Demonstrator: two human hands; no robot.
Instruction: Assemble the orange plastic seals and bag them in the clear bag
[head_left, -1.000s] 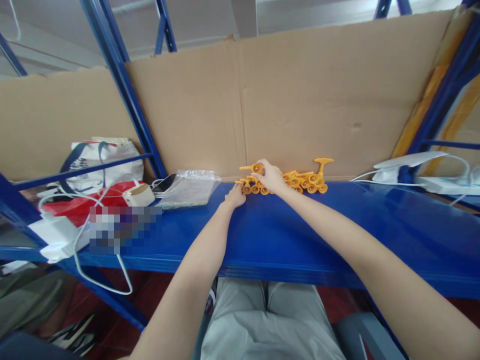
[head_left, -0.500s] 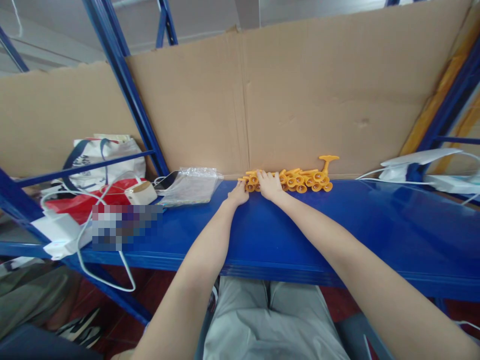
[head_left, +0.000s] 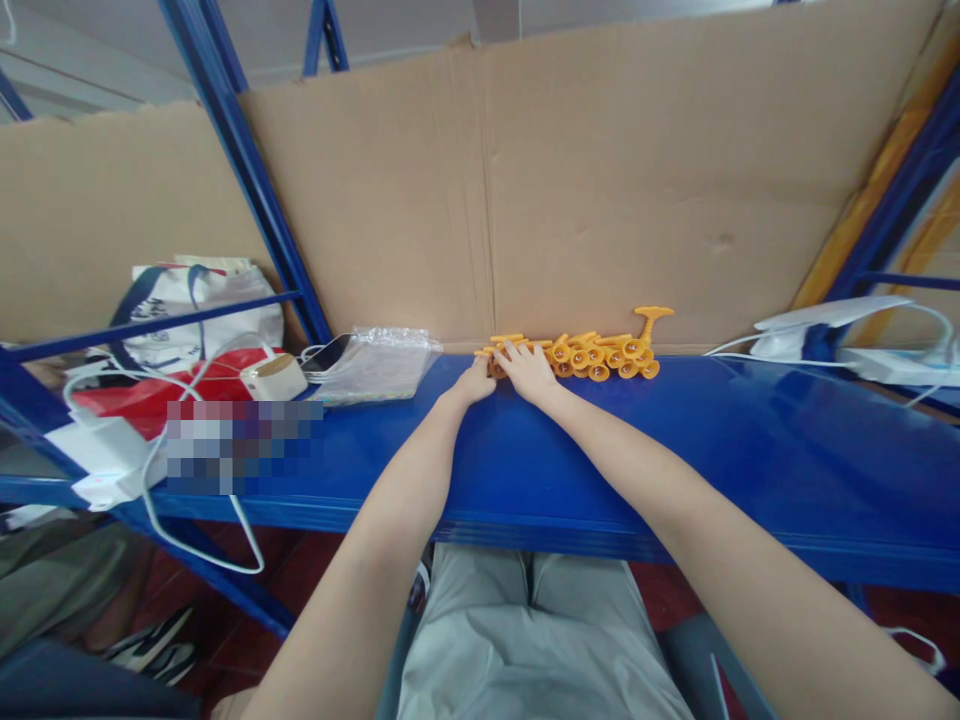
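Along the back edge of the blue shelf lies a row of stacked yellow-orange plastic T-handled pieces (head_left: 595, 357), their round cup-like ends facing me. At the right end of the row one T-shaped piece (head_left: 651, 318) stands up with its crossbar on top. My right hand (head_left: 529, 372) lies over the left part of the stack, fingers stretched and a little apart. Against the left end of the row rests my left hand (head_left: 474, 381), its fingers reaching forward and touching the pieces; some fingertips are hidden.
A tall cardboard sheet (head_left: 637, 180) stands behind the blue shelf (head_left: 555, 460). To the left are clear plastic bags (head_left: 382, 365), a phone (head_left: 328, 353), a white charger (head_left: 273, 378), cables and a cloth bag (head_left: 217, 315). White cabled devices (head_left: 780, 343) sit at the right.
My right hand has slid slightly left along the stack, nearer to my left hand, uncovering a bit more of the pieces to its right. The whole view has shifted a little.
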